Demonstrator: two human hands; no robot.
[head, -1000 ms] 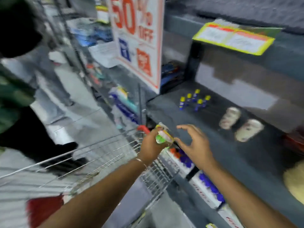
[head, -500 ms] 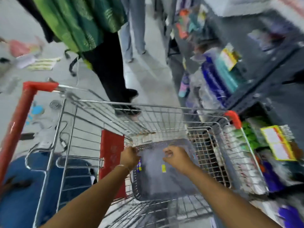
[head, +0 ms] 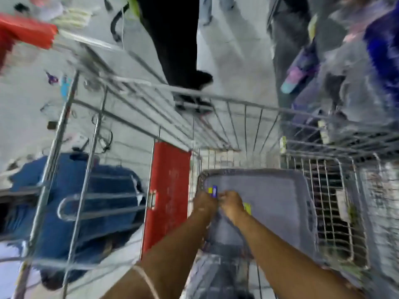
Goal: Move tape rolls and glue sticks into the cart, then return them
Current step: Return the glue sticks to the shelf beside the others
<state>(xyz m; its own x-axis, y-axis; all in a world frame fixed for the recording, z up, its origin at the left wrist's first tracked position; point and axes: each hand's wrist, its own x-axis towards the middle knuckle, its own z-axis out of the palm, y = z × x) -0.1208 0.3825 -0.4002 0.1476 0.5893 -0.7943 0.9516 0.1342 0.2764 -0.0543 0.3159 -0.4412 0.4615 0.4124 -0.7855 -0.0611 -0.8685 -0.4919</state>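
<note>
Both hands are low inside the cart [head: 244,104], over the grey liner [head: 280,201] on its floor. The left hand [head: 204,205] and right hand [head: 232,207] meet at approx. the centre of the liner's near half, almost touching. A small blue-and-yellow item [head: 213,190], probably a glue stick, shows just at 12 o'clock of the left hand; a yellow piece [head: 247,208] lies at 3 o'clock of the right hand, identity unclear.

Grip: the left hand looks curled near the blue-yellow item, but whether it grips it or the item lies on the liner, one cannot tell. The right hand's fingers are bent inward; if they hold something is also not clear.

Risks, as judgement: a small stick released carelessly may roll on the smooth liner to the edge and slip through the wire mesh [head: 330,201] at 3 o'clock. Tape rolls may roll the same way. The quick head motion makes an accurate placing harder.

Hidden or unclear: strong motion blur everywhere. No tape rolls can be made out. The fingertips are hidden behind the knuckles. The shelves at 2 o'clock are only colour smears, and the cart's near end is cut off by the arms.
</note>
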